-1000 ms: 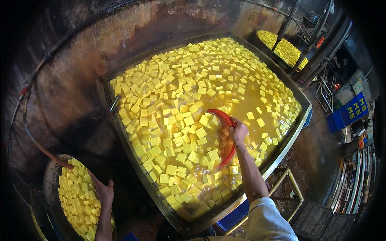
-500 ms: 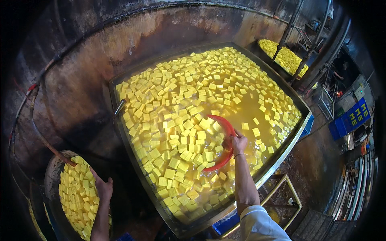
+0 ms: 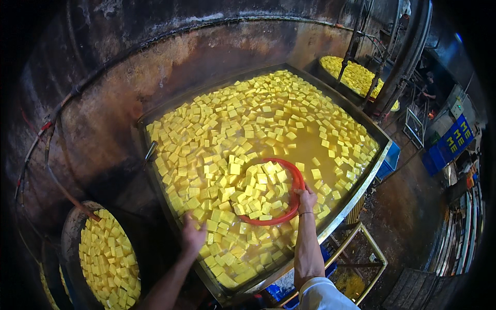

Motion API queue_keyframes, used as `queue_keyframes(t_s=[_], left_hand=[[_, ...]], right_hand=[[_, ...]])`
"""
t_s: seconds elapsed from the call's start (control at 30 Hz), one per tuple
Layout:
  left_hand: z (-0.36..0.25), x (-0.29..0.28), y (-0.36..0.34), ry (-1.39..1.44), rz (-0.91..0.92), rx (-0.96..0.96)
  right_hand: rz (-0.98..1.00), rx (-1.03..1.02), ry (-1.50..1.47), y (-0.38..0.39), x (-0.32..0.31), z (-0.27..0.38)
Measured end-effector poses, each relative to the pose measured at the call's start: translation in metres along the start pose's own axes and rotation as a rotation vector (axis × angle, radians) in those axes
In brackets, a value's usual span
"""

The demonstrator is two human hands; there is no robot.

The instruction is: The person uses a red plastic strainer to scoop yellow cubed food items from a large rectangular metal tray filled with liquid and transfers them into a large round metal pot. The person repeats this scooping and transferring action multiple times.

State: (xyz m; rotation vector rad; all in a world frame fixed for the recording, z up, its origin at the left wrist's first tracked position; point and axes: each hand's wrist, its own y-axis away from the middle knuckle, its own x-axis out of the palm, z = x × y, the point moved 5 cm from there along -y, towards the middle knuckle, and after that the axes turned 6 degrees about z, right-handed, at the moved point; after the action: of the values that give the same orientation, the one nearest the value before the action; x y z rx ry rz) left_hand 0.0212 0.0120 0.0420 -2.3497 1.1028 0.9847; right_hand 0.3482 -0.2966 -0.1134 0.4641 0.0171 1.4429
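My right hand (image 3: pixel 306 199) grips the right side of the rim of a round red basket (image 3: pixel 298 181). The basket sits low in the cloudy yellow liquid, heaped with yellow cubes (image 3: pixel 262 179) that look like tofu. More cubes float all around it in a large square metal vat (image 3: pixel 338 227). Over the vat's left edge hangs my left hand (image 3: pixel 193 235), slightly blurred, with thumb and fingers apart and nothing in it. It is a short way left of the basket. Whatever lies under the basket is hidden by cubes and liquid.
A round tub (image 3: pixel 72 227) full of yellow cubes stands at lower left, a hose (image 3: pixel 64 191) reaching its rim. A metal handle (image 3: pixel 151 150) leans on the vat's left edge. Another cube-filled vessel (image 3: pixel 351 75) lies far right, beyond pipes. A yellow metal frame (image 3: pixel 376 248) stands at right.
My left hand has moved right, from beside the round tub to the vat's edge. The red basket has levelled and now holds a heap of cubes. The view has shifted slightly.
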Motion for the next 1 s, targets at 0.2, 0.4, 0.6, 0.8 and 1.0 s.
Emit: queue_keyframes(t_s=[0.2, 0.4, 0.6, 0.8, 1.0], left_hand=[[-0.031, 0.171, -0.024, 0.737, 0.448, -0.688], [-0.018, 0.202, -0.054, 0.885, 0.443, -0.764], [-0.051, 0.172, -0.049, 0.945, 0.563, -0.509], [-0.08, 0.082, 0.004, 0.845, 0.443, -0.2], [-0.06, -0.052, 0.059, 0.933, 0.248, -0.088]], right_hand=[[-0.051, 0.071, -0.007, -0.014, -0.045, -0.002], [0.099, 0.04, -0.033, -0.015, -0.04, 0.017], [0.233, -0.06, -0.118, 0.023, -0.039, 0.063], [0.328, -0.129, -0.195, 0.107, -0.029, 0.116], [0.564, -0.195, -0.13, 0.222, 0.067, 0.165]])
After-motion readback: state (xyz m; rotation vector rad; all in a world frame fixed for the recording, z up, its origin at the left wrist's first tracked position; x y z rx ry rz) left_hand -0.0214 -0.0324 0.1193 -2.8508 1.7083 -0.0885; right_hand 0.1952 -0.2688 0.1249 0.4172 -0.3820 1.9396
